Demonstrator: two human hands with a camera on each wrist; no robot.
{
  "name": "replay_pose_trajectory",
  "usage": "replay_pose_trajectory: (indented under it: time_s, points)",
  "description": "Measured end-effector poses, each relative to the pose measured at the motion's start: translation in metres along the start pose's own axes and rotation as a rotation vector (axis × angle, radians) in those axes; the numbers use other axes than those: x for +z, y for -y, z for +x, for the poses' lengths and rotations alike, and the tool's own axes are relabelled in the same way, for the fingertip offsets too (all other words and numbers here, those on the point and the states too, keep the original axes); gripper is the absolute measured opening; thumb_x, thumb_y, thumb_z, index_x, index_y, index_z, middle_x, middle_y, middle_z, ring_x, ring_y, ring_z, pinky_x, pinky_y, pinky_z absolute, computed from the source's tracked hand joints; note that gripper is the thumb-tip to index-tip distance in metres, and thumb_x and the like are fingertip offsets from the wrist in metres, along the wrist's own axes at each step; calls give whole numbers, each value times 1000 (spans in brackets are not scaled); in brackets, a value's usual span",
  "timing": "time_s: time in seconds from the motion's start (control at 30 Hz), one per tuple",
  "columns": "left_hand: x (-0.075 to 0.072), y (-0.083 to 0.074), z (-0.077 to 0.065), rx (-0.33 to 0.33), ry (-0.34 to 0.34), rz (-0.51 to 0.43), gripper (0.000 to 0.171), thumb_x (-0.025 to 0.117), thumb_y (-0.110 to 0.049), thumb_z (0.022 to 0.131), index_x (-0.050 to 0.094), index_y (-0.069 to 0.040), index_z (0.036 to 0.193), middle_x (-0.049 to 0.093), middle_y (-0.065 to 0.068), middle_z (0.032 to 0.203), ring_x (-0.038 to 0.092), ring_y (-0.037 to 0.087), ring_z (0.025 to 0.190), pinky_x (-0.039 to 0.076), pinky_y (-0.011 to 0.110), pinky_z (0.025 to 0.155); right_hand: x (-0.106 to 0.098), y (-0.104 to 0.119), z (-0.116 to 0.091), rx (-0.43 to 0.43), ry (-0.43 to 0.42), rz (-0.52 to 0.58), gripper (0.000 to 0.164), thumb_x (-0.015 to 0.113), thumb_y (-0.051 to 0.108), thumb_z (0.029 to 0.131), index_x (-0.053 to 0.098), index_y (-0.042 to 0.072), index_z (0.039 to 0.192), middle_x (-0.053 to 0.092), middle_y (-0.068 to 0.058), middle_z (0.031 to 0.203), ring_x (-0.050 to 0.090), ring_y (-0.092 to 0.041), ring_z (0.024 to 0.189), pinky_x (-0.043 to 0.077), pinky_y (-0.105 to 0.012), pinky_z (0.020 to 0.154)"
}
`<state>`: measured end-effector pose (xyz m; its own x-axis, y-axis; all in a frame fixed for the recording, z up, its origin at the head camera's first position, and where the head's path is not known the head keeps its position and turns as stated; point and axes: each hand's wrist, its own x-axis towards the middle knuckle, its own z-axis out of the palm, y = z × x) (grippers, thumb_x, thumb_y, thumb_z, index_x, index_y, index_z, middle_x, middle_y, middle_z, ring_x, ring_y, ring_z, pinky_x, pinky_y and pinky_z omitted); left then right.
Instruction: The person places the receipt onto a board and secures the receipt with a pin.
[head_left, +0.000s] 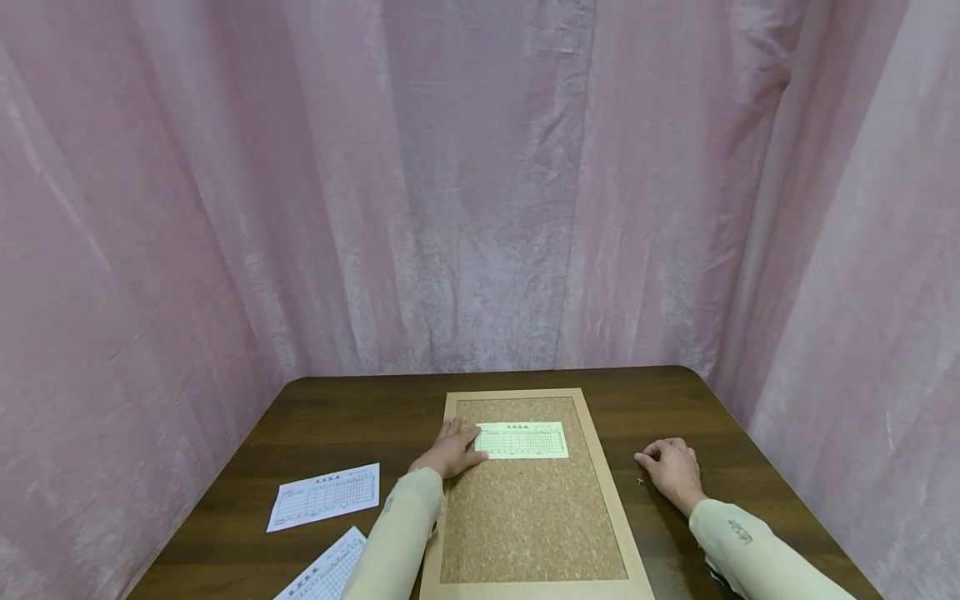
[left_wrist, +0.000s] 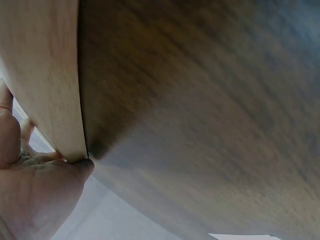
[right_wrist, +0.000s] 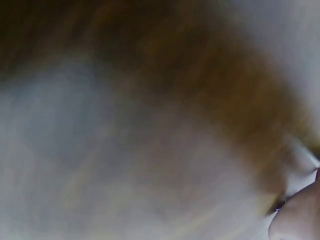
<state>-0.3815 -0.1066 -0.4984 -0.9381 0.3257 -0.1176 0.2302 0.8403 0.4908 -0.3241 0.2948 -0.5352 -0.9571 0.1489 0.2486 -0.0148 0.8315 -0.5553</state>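
A cork board [head_left: 525,525] in a pale wooden frame lies on the table, with a light green printed form [head_left: 522,442] across its upper part. My left hand [head_left: 450,451] rests at the board's left edge. Its fingers are spread, and the fingertips and thumb reach the form's left end. In the left wrist view, the palm [left_wrist: 42,195] is beside the wooden frame [left_wrist: 47,65]. Right of the board, my right hand [head_left: 673,471] is low over the table, thumb and index finger curved together. I cannot tell whether they pinch anything. A tiny brass-coloured object [head_left: 640,481] lies beside it.
Left of the board, a white printed form [head_left: 326,497] lies on the dark wooden table [head_left: 360,417]. A second white form [head_left: 326,571] is nearer the front, partly covered by my left sleeve. Pink curtains [head_left: 480,208] hang behind the table and at both sides.
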Motion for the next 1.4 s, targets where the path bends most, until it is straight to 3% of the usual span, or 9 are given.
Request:
replay_pose_trajectory:
  time_s: [0.3,0.67,1.07,1.4]
  points:
    - [0,1,1,3,-2,11,63,60,-41,99,42,-15,152,10,21,163,4,40,150,18,61,114,0,-4,2,-30,-12,14,18,72,18,91,70,1,85,58,-32,112,49,-50,107,36,-60,91]
    - [0,1,1,12,-8,17,62,61,-40,99,43,-13,151,12,23,162,5,41,150,17,61,115,-3,-5,5,-62,-29,22,12,74,13,88,74,4,81,68,-21,97,57,-45,101,38,-58,92]
    - [1,1,4,6,-4,18,63,60,-41,99,42,-14,152,11,23,163,5,40,150,17,60,115,-9,-14,5,-97,22,53,8,72,9,88,74,1,88,67,-22,104,57,-45,107,41,-59,93]
    - [3,4,5,3,-11,11,63,62,-41,98,43,-14,152,12,22,163,5,40,150,18,61,114,-11,-13,1,-130,22,60,19,77,11,84,73,-3,96,67,-24,105,55,-47,110,40,-61,94]
